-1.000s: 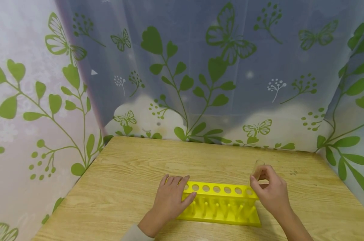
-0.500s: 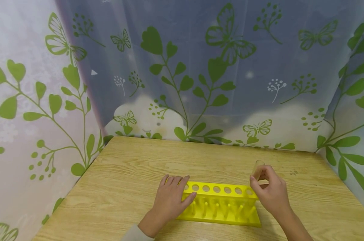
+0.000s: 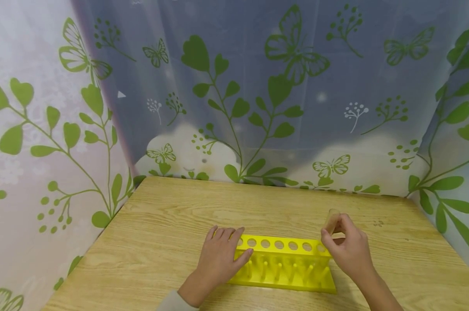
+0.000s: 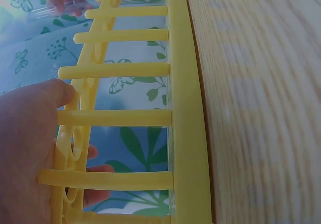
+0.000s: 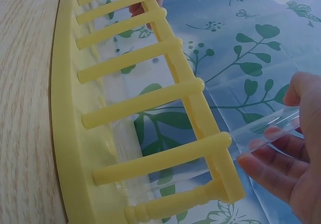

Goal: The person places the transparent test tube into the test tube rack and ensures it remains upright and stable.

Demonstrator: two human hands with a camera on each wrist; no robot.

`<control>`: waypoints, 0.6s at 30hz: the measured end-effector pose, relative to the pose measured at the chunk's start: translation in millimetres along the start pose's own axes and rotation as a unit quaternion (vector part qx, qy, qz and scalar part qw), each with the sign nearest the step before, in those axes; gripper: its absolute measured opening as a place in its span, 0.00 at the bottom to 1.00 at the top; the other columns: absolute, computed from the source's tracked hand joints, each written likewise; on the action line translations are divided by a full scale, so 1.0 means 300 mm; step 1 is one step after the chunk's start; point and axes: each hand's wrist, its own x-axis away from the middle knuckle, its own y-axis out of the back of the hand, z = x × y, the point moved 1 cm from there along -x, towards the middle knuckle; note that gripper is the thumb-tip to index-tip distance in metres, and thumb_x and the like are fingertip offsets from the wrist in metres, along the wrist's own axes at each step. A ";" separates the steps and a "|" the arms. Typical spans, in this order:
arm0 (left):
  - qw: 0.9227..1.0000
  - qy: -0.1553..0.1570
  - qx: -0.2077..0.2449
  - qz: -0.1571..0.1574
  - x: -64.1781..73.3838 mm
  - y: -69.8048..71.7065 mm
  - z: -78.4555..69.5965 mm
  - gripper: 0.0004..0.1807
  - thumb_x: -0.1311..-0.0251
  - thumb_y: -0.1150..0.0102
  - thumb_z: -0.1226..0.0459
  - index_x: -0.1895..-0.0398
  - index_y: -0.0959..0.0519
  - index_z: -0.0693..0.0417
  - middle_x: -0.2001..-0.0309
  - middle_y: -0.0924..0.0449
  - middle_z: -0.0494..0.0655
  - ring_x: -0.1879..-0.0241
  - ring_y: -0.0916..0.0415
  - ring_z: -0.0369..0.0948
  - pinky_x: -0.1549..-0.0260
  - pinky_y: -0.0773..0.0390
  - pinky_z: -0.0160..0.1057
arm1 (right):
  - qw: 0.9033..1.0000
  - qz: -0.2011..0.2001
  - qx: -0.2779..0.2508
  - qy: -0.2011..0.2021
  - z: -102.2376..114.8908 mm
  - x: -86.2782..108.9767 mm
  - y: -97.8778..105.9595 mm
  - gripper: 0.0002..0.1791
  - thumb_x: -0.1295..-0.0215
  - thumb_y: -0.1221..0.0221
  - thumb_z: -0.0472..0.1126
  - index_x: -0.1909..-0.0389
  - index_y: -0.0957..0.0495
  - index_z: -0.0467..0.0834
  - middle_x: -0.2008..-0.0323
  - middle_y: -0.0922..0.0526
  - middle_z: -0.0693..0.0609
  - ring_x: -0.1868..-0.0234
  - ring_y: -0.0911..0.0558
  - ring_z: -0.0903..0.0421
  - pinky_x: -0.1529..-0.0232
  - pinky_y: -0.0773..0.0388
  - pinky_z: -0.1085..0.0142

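A yellow test tube rack [image 3: 283,281] stands on the wooden table, with a row of round holes along its top and slanting pegs below. My left hand [image 3: 220,255] grips the rack's top rail at the left end; in the left wrist view the thumb lies on one side and the fingertips on the other. At the rack's right end, my right hand [image 3: 353,247] pinches a clear test tube [image 3: 332,221] near its upper end. The right wrist view shows this glass tube [image 5: 263,131] running from the fingers into the end hole, its lower part faint behind the pegs.
The wood-grain table [image 3: 172,207] reaches back to a blue curtain [image 3: 242,86] printed with green leaves and butterflies. A pale leaf-patterned cloth [image 3: 32,172] hangs along the left side, and similar cloth is at the right.
The test tube's upper end has shifted very slightly left and down, with the right hand still pinching it. The left hand and the rack have stayed in place.
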 end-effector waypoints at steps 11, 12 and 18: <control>1.000 0.000 -0.002 0.005 -0.001 -0.005 0.002 0.33 0.32 0.59 0.38 0.37 0.26 0.49 0.49 0.21 0.44 0.48 0.26 0.45 0.38 0.35 0.53 | 1.000 0.008 0.002 -0.008 0.001 0.002 0.002 0.13 0.45 0.39 0.26 0.67 0.31 0.44 0.74 0.27 0.58 0.70 0.22 0.70 0.77 0.22 0.75; 1.000 0.000 0.000 0.005 -0.001 -0.005 0.002 0.33 0.32 0.58 0.38 0.37 0.26 0.49 0.49 0.21 0.44 0.48 0.26 0.45 0.38 0.35 0.53 | 1.000 0.009 0.002 -0.009 0.001 0.002 0.002 0.13 0.45 0.39 0.26 0.67 0.31 0.44 0.74 0.26 0.58 0.70 0.22 0.70 0.77 0.22 0.75; 1.000 0.002 0.002 0.004 0.001 -0.003 0.001 0.32 0.32 0.58 0.38 0.37 0.26 0.48 0.49 0.21 0.44 0.48 0.26 0.45 0.38 0.35 0.54 | 1.000 0.010 0.000 -0.010 -0.001 0.001 0.003 0.13 0.45 0.39 0.26 0.67 0.31 0.44 0.74 0.27 0.58 0.71 0.22 0.70 0.77 0.22 0.75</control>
